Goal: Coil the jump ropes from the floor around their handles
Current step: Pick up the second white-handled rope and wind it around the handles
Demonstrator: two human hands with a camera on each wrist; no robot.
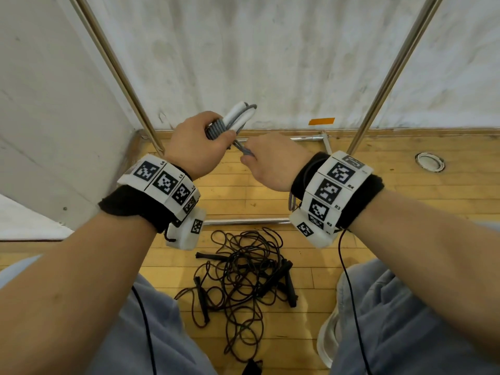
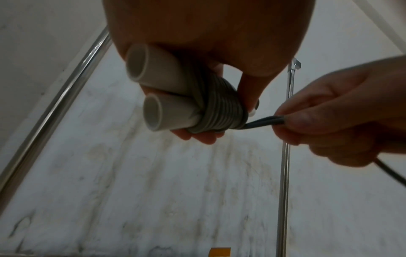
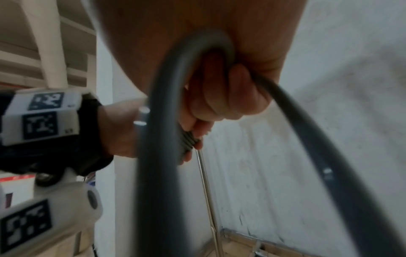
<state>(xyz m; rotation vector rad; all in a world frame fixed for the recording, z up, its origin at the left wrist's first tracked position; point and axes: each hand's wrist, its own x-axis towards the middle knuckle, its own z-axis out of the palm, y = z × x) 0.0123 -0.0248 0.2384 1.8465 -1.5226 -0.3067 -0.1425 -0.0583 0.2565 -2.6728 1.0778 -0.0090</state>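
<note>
Left hand [image 1: 193,143] grips the white handles [image 2: 162,97] – grey rope [image 2: 219,111] coiled round; right hand [image 1: 270,161], at 3 o'clock, pinches its loose end.

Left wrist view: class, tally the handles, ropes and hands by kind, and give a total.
White handles: 2
Grey rope: 1
Hands: 2, the left hand and the right hand
Total: 5
</note>
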